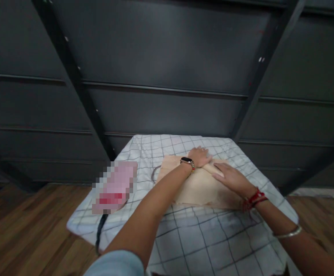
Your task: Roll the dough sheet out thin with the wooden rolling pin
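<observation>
- The step in hand looks like working a pale roll [211, 168] over a flat beige sheet [201, 191]; whether the roll is a separate rod or part of the sheet itself, I cannot tell.
- The sheet lies right of the middle of the surface [167, 145], closer to its far edge than to its near one, on a checked cloth [213, 245].
- The left hand [199, 156] rests palm down over the roll's far end, near the sheet's far edge; its fingers look extended, but whether it grips or only presses, I cannot tell.
- The right hand [231, 178] appears to grasp the roll's near end, thumb on one side and fingers on the other.
- A thin grey loop [153, 174] sits just beside the sheet's left edge; whether it is attached is unclear.
- A blurred-out pink item [116, 184] lies by the surface's left edge, apart from both hands.
- As a judgement, the next move calls for even pressure from both hands along the roll, with the sheet flat so that it neither creases nor slides on the cloth.
</observation>
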Available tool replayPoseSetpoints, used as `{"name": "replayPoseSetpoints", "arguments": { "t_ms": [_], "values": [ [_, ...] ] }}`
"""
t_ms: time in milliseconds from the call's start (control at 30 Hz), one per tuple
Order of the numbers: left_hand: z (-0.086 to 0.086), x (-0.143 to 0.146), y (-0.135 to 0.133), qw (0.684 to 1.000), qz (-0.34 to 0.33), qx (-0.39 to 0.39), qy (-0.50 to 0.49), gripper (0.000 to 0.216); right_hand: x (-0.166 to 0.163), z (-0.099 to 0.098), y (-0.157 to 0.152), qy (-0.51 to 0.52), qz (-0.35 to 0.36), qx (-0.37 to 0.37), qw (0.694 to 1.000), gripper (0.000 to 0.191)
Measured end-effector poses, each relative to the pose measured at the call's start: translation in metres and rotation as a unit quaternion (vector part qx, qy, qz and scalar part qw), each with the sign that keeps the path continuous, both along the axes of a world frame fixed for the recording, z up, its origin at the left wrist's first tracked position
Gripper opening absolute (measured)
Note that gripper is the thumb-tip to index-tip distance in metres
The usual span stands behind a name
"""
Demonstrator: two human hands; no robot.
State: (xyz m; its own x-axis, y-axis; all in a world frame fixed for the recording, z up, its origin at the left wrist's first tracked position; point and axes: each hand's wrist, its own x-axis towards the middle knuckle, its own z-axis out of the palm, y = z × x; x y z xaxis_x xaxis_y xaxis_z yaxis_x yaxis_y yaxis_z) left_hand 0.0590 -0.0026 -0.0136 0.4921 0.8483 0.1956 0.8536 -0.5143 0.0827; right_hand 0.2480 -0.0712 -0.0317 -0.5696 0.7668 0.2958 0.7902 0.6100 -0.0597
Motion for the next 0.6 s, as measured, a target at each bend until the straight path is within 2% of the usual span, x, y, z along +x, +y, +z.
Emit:
{"name": "replayPoseSetpoints", "arguments": {
  "t_ms": [100,267,400,500,600],
  "values": [
    [0.005,0.012,0.021,1.0,0.003,-0.025,0.004,0.049,0.004,0.004,0.015,0.025,0.024,-0.039,0.999,0.052],
    [0.01,0.033,0.05,0.998,0.016,-0.064,0.006,0.049,0.019,0.01,0.042,0.048,0.025,-0.122,0.991,0.05],
    [0.008,0.044,0.068,0.997,0.037,-0.074,-0.001,0.051,0.038,0.011,0.059,0.022,0.021,-0.13,0.991,0.05],
    [0.008,0.042,0.068,0.997,0.034,-0.073,-0.003,0.049,0.046,0.015,0.055,0.011,0.005,-0.111,0.994,0.049],
    [0.009,0.029,0.054,0.998,0.015,-0.062,0.001,0.044,0.04,0.024,0.034,0.006,0.029,-0.105,0.994,0.045]
  ]
}}
